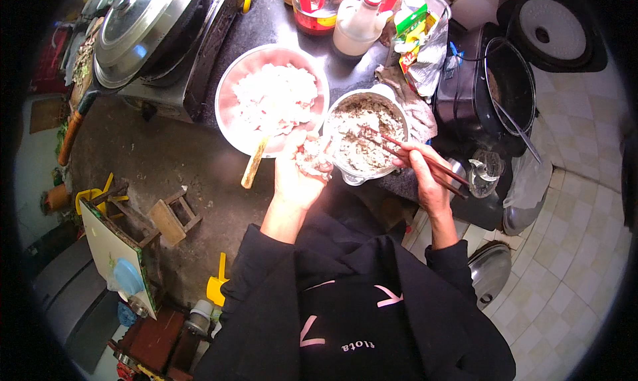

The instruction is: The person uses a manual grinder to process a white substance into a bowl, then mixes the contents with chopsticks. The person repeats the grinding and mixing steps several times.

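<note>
My left hand (291, 181) is palm up, cupping a pale, lumpy piece of food (315, 163) whose kind I cannot tell. In my right hand (429, 179) is a pair of dark wooden chopsticks (446, 173). Their tips reach into a crumbly, pale and dark minced mixture (359, 144) inside a light metal pot (353, 177) with two side lugs. Left of the pot, beyond my left hand, a wide metal bowl (224, 97) holds a heap of whitish food pieces (274, 97), washed out by glare. A utensil's wooden handle (255, 164) sticks out over the bowl's near rim.
A gas stove (194, 72) carries a lidded wok (144, 37) at left. Behind the bowls stand a plastic jug (356, 29) and a red-handled container (316, 12). Bright packaging (413, 37), a cloth (418, 109) and a black pan (513, 87) lie to the right.
</note>
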`<state>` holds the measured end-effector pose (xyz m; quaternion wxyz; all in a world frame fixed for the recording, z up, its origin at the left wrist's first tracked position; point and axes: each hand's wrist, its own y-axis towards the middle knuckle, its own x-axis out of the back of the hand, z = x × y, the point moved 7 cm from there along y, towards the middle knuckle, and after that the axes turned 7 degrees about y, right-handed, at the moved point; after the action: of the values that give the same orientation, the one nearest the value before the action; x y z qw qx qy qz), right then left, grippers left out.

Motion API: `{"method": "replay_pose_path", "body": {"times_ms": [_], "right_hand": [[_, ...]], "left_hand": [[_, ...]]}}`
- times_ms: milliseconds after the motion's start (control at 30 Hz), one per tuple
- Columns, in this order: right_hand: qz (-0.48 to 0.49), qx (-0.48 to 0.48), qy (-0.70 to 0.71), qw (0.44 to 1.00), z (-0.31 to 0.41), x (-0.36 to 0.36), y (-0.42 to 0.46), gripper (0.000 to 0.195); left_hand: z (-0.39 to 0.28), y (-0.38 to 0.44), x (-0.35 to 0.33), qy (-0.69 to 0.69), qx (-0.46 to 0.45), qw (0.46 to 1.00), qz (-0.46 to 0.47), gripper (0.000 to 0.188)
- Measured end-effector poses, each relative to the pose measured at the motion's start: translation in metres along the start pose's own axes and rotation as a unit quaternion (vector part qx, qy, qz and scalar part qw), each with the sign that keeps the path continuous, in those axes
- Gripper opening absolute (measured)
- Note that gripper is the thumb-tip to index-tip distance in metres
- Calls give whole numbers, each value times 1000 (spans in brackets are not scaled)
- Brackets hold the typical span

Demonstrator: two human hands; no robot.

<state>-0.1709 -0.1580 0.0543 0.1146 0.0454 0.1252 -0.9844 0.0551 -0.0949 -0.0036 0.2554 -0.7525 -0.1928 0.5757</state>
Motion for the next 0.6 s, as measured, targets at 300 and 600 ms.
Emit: {"method": "replay_pose_path", "body": {"times_ms": [300, 600], "right_hand": [[169, 106, -243, 949, -7, -56, -3, 19], [-21, 69, -49, 996, -2, -9, 7, 18]], "left_hand": [[1, -7, -6, -6, 16, 999, 30, 23], [6, -10, 2, -37, 39, 997, 64, 23]]}}
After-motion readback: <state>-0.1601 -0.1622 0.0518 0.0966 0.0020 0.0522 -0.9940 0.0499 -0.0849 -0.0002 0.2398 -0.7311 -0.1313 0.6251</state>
